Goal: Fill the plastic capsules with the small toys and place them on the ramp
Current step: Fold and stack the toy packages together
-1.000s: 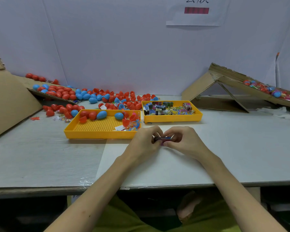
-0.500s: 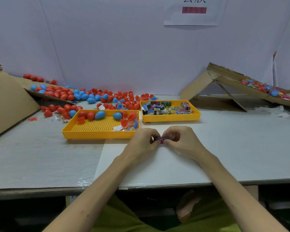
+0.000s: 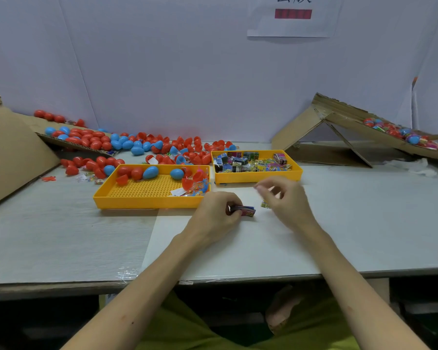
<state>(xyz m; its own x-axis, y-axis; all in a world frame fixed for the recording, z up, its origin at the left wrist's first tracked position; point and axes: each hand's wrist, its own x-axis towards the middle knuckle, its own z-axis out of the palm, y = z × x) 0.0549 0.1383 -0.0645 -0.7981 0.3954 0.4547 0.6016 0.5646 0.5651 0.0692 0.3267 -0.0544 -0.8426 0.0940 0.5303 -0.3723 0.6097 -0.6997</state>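
One toy [image 3: 246, 211], a small flat printed packet, is being pinched at its left end by the curled fingers of the left hand [image 3: 214, 214]. Its right end is sticking out free toward the right hand [image 3: 290, 202], low over the table [image 3: 377, 223]. The right hand is hovering just beside the toy without touching it, its fingers [image 3: 286, 184] loosely bent and blurred. A tiny yellow printed scrap [image 3: 265, 204] is showing at the near edge of that hand, and it cannot be told whether the hand is gripping it.

Just beyond the left hand, a mesh tray [image 3: 142, 189] is holding a few red and blue capsules [image 3: 151, 172] along its far side and loose bits in its right corner. Close on its right, beyond the right hand, a second tray [image 3: 238, 177] is lying packed with printed toys [image 3: 250, 162]. More capsules are spreading behind both trays and up a cardboard sheet [image 3: 15, 152] at far left. At far right the ramp [image 3: 339, 114] is sloping down to the right, carrying capsules and bright packets.
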